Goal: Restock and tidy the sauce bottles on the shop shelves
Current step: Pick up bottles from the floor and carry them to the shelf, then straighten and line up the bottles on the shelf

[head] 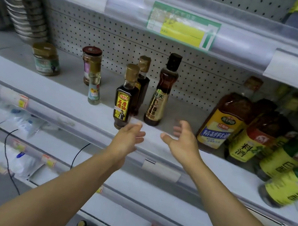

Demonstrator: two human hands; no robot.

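Two bare forearms, reaching up to the shelf (70, 88). Left hand (128, 137): fingers relaxed, holding nothing, just below a small dark sauce bottle (125, 97) at the shelf's front edge. Right hand (183, 139): fingers spread, empty, near the tall amber bottle (159, 95). Left: clear bottle (95, 84), two jars. Right: large yellow-labelled cooking wine bottles (220, 124), crowded together.
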